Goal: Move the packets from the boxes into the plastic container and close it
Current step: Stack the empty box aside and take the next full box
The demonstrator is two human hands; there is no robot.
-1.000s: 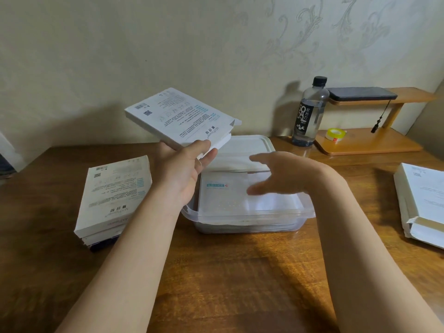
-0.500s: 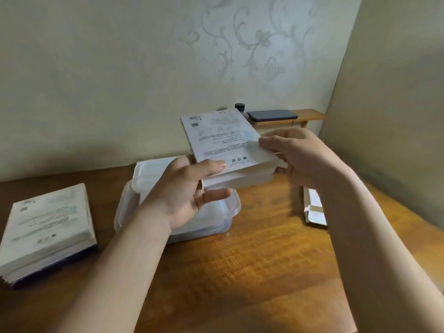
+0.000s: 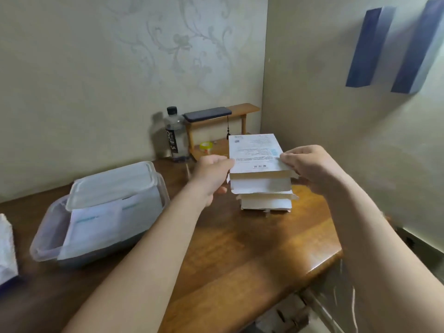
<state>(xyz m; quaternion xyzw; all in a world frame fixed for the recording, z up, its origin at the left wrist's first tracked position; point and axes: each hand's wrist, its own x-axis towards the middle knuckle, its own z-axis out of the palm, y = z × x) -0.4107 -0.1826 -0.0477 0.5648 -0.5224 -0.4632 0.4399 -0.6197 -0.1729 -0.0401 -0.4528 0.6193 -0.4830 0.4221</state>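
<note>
A flat white box (image 3: 254,152) with small print lies on top of a stack of opened white boxes (image 3: 264,200) at the right side of the wooden table. My left hand (image 3: 211,174) pinches its left edge and my right hand (image 3: 305,167) pinches its right edge. To the left stands the clear plastic container (image 3: 45,236) with white packets (image 3: 101,224) inside. Its translucent lid (image 3: 110,183) leans across the back of the container. Another white box (image 3: 7,246) shows at the far left edge.
A water bottle (image 3: 174,135), a roll of yellow tape (image 3: 206,146) and a small wooden shelf (image 3: 242,109) carrying a dark phone (image 3: 206,114) stand at the back by the wall. The table's right edge (image 3: 336,258) drops off close to the box stack.
Both hands carried the white box from above the container to the right and onto the box stack. My right hand took hold of its right edge. The view swung right.
</note>
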